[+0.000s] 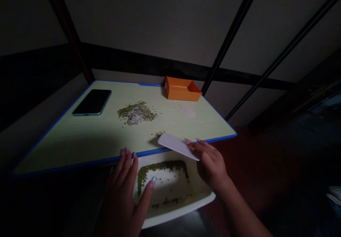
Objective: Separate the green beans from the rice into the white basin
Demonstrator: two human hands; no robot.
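My right hand (211,162) is closed around one end of a flat white card-like piece (177,145). Its far edge rests at the table's front edge, by a few green beans (159,134). Below it, against the table, is a white plastic basin (183,210) with many green beans (160,166) along its inner wall. My left hand (128,187) grips the basin's left side, thumb over the inside and fingers at the table edge. Farther back on the table lies a pile of green beans mixed with white grains (137,112). A thin patch of white grains (185,110) lies to its right.
The pale table (80,137) has a blue edge strip. An open orange box (183,94) stands at its back right, and a dark-screened phone (92,102) lies at the left. Behind the table are wall panels (149,20); reddish floor (247,166) shows at the right.
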